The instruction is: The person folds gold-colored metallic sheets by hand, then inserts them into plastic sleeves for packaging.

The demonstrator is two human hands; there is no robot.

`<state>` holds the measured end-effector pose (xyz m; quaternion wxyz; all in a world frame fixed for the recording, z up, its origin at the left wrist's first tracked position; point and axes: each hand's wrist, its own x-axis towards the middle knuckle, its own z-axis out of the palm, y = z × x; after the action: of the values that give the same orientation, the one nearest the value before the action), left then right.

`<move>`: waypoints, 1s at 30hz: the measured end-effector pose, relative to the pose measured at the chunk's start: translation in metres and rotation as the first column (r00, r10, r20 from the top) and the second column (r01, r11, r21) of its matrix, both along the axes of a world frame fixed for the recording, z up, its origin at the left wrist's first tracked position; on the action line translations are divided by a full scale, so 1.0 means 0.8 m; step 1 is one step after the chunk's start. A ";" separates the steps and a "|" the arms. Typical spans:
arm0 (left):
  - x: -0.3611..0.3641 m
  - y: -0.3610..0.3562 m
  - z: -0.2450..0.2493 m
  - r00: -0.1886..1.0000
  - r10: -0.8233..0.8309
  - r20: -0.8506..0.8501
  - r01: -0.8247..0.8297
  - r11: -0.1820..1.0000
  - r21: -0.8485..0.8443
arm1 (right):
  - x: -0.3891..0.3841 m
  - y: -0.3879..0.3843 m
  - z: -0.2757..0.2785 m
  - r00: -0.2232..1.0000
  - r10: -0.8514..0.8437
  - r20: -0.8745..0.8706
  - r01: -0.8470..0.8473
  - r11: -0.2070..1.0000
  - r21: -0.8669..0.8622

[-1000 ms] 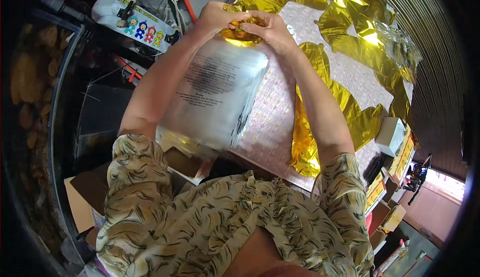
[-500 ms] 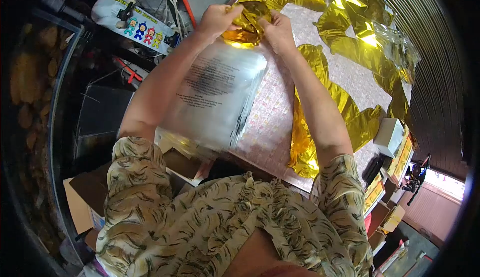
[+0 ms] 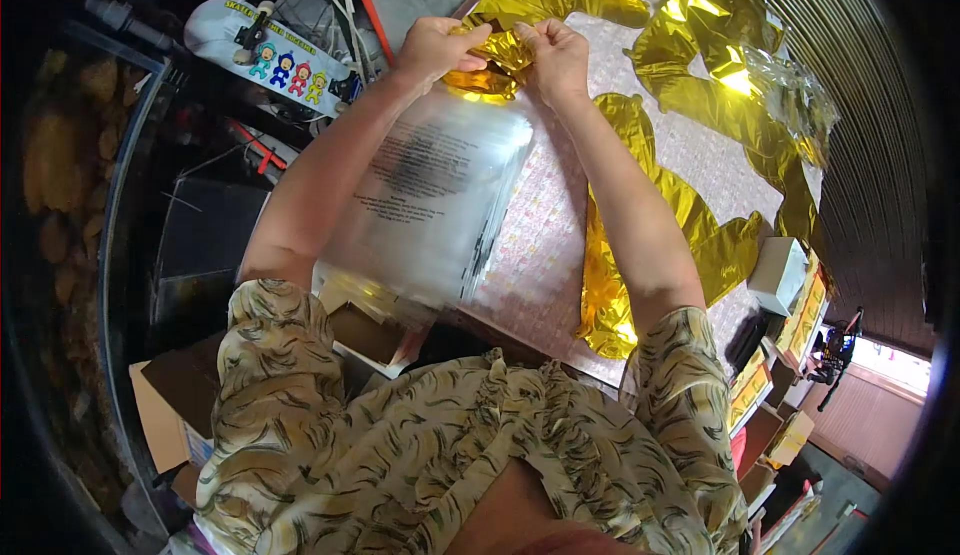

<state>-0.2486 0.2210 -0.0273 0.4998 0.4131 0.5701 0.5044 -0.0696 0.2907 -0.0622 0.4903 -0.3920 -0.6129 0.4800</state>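
A crumpled gold foil balloon (image 3: 504,52) is pinched between my two hands over the far end of the table. My left hand (image 3: 436,47) grips its left side, thumb against the bent fingers. On the other side, my right hand (image 3: 556,53) holds the upper right edge between thumb and fingertips. Just below the hands lies a stack of clear plastic bags (image 3: 420,205) with black printed text. To the right, a flat gold foil balloon (image 3: 690,195) is spread on the pink patterned table cover (image 3: 535,230).
More gold foil balloons (image 3: 700,40) cover the table's far right, some in clear wrap. A ribbed shutter wall (image 3: 880,135) borders that side. On the left are a skateboard deck (image 3: 275,50) and an open cardboard box (image 3: 180,395). Small boxes (image 3: 780,275) stand at right.
The foil between my hands has been turned and bunched into a different shape. My right hand's fingers have shifted slightly up along its edge.
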 end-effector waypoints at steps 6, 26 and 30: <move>0.010 0.011 -0.012 0.994 0.029 0.103 -0.038 0.995 0.089 | 0.005 0.002 0.002 0.977 0.026 -0.210 -0.054 0.991 -0.125; 0.030 0.024 0.037 -0.074 -0.226 -0.971 0.424 0.874 -0.236 | 0.057 0.136 0.101 0.971 -0.238 -0.006 0.237 0.970 -0.046; 0.039 0.120 0.020 0.040 -0.014 -0.999 0.426 0.905 0.004 | 0.083 0.188 0.152 0.958 -0.250 0.139 0.215 0.950 0.226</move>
<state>-0.2177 0.3169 -0.0113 -0.0166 0.7970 0.5976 0.0856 -0.0036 0.4408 0.0592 0.5292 -0.4464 -0.6479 0.3176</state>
